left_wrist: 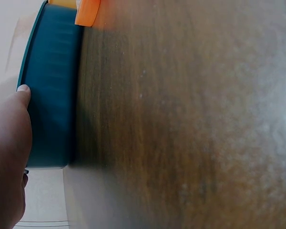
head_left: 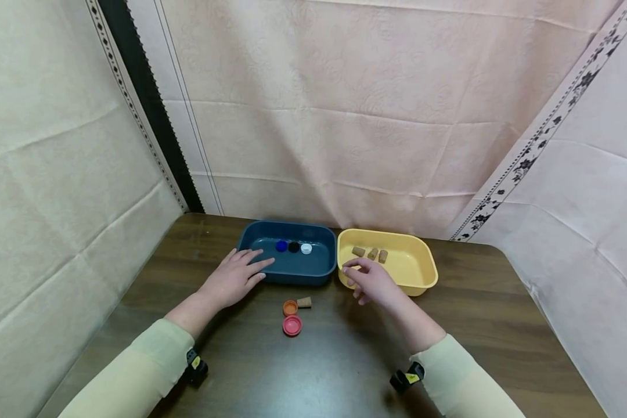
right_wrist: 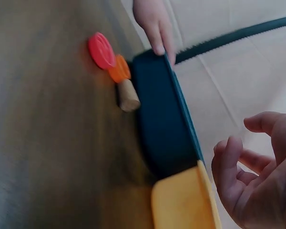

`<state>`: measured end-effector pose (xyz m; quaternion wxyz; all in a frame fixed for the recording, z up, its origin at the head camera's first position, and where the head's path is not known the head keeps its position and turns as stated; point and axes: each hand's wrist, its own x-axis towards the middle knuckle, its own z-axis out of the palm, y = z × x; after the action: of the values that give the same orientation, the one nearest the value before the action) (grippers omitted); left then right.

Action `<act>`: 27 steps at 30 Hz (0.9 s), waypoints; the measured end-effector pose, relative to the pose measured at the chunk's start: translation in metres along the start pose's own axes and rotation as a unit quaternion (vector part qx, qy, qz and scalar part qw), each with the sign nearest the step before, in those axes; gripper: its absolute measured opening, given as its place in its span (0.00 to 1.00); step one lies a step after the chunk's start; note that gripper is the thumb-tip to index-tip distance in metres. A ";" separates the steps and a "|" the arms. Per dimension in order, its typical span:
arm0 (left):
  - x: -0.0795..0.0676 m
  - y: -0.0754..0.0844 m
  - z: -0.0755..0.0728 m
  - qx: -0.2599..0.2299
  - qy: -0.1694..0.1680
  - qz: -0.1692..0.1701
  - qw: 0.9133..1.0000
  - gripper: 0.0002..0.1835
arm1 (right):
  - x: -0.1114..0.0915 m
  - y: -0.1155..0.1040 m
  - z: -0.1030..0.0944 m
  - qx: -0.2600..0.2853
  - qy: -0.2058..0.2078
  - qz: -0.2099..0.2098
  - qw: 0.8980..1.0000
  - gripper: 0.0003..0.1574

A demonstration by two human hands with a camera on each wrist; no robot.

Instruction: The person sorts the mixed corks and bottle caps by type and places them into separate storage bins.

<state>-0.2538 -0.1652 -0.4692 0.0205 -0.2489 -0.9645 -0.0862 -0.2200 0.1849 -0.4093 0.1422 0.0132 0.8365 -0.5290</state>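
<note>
My left hand (head_left: 234, 277) reaches over the near left corner of a dark blue tray (head_left: 298, 271), fingers spread and holding nothing. In the left wrist view the thumb (left_wrist: 24, 93) lies right at the tray's rim. Inside that tray sit a blue cap (head_left: 281, 246), a black cap (head_left: 294, 247) and a white cap (head_left: 306, 248). My right hand (head_left: 373, 283) is over the near left part of a yellow tray (head_left: 418, 264), fingers loosely bent. The right wrist view shows a gap between its thumb and fingers, with nothing held. Three corks (head_left: 373, 253) lie in the yellow tray.
On the wooden table (head_left: 240, 360), in front of the blue tray, an orange cap (head_left: 289, 308) lies beside a cork (head_left: 304, 302), with a pinkish-red cap (head_left: 292, 325) nearer me. The two trays stand side by side. Pale cloth (head_left: 313, 145) hangs behind and at both sides.
</note>
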 end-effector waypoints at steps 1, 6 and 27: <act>0.000 0.000 0.000 0.000 0.000 0.001 1.000 0.27 | -0.002 0.001 0.003 -0.001 -0.006 0.001 1.000 0.19; 0.000 -0.001 0.000 0.000 0.006 0.002 1.000 0.27 | -0.010 0.009 0.016 -0.002 -0.028 0.013 1.000 0.19; -0.001 0.000 0.002 -0.001 0.007 0.002 1.000 0.27 | -0.018 0.026 0.051 -0.061 -0.103 -0.034 0.992 0.23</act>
<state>-0.2534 -0.1655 -0.4713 0.0275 -0.2498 -0.9638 -0.0894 -0.1867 0.1535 -0.4477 0.2099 -0.0783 0.8483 -0.4797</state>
